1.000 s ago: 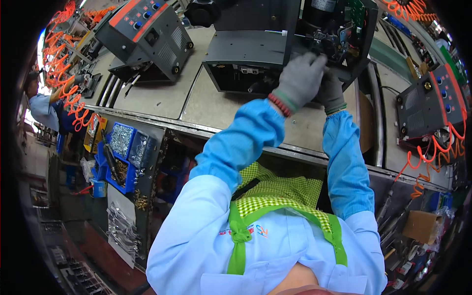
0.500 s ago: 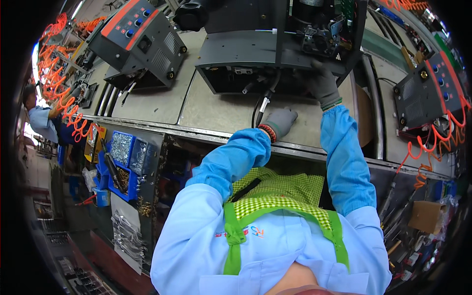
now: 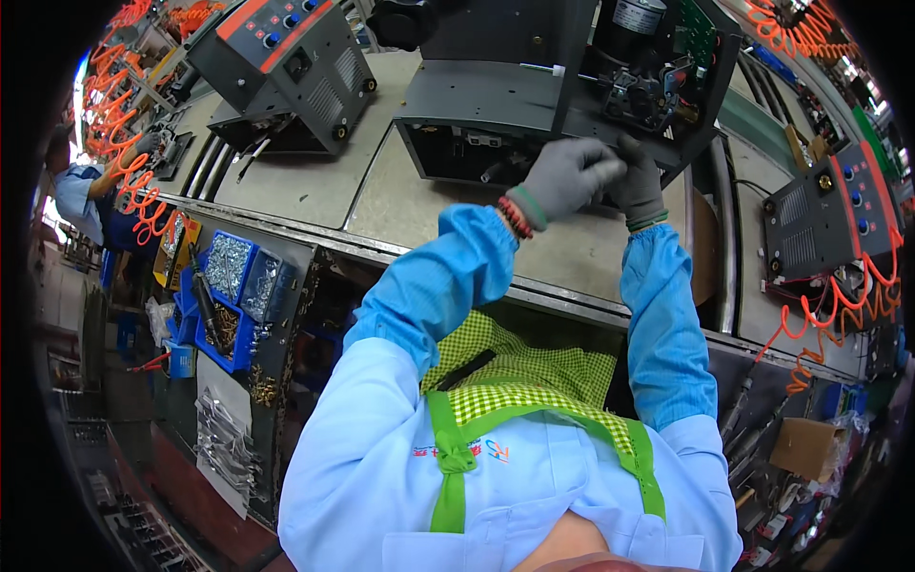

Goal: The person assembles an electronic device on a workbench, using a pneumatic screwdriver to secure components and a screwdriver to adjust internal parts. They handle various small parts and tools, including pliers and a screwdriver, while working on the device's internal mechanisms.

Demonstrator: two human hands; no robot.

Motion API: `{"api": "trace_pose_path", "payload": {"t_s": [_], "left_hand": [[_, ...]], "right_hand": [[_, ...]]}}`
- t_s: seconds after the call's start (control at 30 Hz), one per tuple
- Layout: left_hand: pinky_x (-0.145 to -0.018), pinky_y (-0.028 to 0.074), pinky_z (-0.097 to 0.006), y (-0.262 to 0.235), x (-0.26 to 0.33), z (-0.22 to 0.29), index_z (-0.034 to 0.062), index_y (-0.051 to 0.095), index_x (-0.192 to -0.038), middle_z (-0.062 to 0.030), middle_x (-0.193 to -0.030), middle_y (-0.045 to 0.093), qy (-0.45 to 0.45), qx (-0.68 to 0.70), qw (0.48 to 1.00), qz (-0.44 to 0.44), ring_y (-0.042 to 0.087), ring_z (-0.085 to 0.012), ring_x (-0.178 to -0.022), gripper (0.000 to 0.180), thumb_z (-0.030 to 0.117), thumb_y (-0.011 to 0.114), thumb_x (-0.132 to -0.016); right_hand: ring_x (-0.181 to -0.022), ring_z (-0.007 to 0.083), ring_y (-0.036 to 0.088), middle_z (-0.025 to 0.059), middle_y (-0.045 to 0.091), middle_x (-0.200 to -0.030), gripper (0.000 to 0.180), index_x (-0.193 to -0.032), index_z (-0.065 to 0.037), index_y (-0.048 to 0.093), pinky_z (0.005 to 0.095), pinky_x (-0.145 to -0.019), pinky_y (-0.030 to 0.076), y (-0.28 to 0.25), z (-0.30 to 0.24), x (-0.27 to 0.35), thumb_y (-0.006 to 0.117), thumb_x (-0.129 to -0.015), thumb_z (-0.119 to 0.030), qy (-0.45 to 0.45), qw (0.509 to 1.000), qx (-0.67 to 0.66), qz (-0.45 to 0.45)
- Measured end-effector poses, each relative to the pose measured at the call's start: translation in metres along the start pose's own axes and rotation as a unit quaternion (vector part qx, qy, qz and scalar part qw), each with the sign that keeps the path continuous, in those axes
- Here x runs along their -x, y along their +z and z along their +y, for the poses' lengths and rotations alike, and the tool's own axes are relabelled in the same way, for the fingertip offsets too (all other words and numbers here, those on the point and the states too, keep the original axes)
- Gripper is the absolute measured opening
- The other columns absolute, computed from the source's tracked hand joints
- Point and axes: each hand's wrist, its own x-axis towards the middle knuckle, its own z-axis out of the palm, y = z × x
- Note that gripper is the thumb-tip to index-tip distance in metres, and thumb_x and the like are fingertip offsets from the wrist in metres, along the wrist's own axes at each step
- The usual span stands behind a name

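My left hand (image 3: 567, 181), in a grey glove, is raised in front of a dark grey machine housing (image 3: 486, 95). Its fingers are curled towards my right hand; what they may hold is hidden. My right hand (image 3: 640, 189), also gloved, is at the housing's lower front edge with its fingers bent, and its grip is partly covered. Above it, in the open right side, sit a black cylinder (image 3: 638, 15) and a dark mechanism with wires (image 3: 648, 95). A dark cable end (image 3: 493, 173) shows in the low front opening, left of my left hand.
Similar machines with red-edged panels stand at the left (image 3: 286, 81) and right (image 3: 824, 214) on the metal bench (image 3: 400, 205). Blue bins (image 3: 229, 267) of small fasteners are at lower left. Orange coiled hoses (image 3: 839, 315) hang at both sides. A person (image 3: 81, 195) is at far left.
My left hand has risen from the bench, away from the white-and-black cable end, to beside my right hand. My right hand stays near the housing's edge. The view has shifted slightly.
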Motion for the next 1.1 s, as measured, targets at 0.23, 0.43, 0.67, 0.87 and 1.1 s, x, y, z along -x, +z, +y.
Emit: {"api": "trace_pose_path", "payload": {"t_s": [0.23,0.43,0.67,0.87,1.1], "left_hand": [[-0.067,0.051,-0.049,0.008,-0.042,-0.009,0.0092,0.061,-0.101,-0.0187,-0.085,0.062,0.062,-0.379,0.911,0.15,0.061,-0.0397,-0.079,0.018,0.019,0.052,-0.088],[-0.065,0.052,-0.047,0.017,-0.061,0.0,0.0103,0.059,-0.093,-0.0142,-0.088,0.061,0.089,-0.478,0.864,0.13,0.063,-0.0344,-0.079,0.014,0.017,0.055,-0.082],[-0.065,0.053,-0.045,0.028,-0.078,-0.012,0.0091,0.059,-0.089,-0.0101,-0.089,0.06,0.114,-0.523,0.829,0.161,0.063,-0.0303,-0.085,0.013,0.016,0.058,-0.077],[-0.067,0.053,-0.047,0.026,-0.07,-0.009,0.0111,0.059,-0.096,-0.0115,-0.094,0.059,0.071,-0.52,0.841,0.134,0.063,-0.0319,-0.087,0.019,0.018,0.059,-0.079],[-0.069,0.052,-0.047,0.027,-0.062,-0.016,0.0081,0.057,-0.105,-0.0138,-0.097,0.058,0.063,-0.522,0.843,0.109,0.061,-0.035,-0.088,0.025,0.023,0.054,-0.086]], "right_hand": [[-0.114,0.023,0.052,0.0127,0.057,-0.121,0.034,-0.123,-0.002,0.051,0.0385,-0.103,0.038,-0.007,0.002,-0.004,0.04,-0.096,-0.02,-0.002,0.993,-0.102,-0.059],[-0.121,0.0244,0.048,0.0133,0.053,-0.128,0.037,-0.127,-0.002,0.049,0.0389,-0.108,0.033,-0.007,0.007,-0.009,0.04,-0.097,-0.022,0.037,0.948,-0.259,-0.183],[-0.118,0.0241,0.05,0.0116,0.054,-0.126,0.036,-0.124,-0.002,0.052,0.0392,-0.104,0.037,-0.019,0.008,-0.011,0.044,-0.095,-0.022,-0.04,0.988,-0.103,-0.103],[-0.123,0.0262,0.046,0.0114,0.05,-0.133,0.044,-0.131,-0.004,0.047,0.0422,-0.107,0.033,-0.022,0.012,-0.013,0.044,-0.096,-0.03,-0.02,0.992,-0.092,-0.085],[-0.115,0.0284,0.053,0.0136,0.056,-0.125,0.044,-0.124,-0.001,0.053,0.0438,-0.102,0.04,-0.019,0.005,0.01,0.054,-0.09,-0.029,0.057,0.986,-0.119,-0.105]]}}
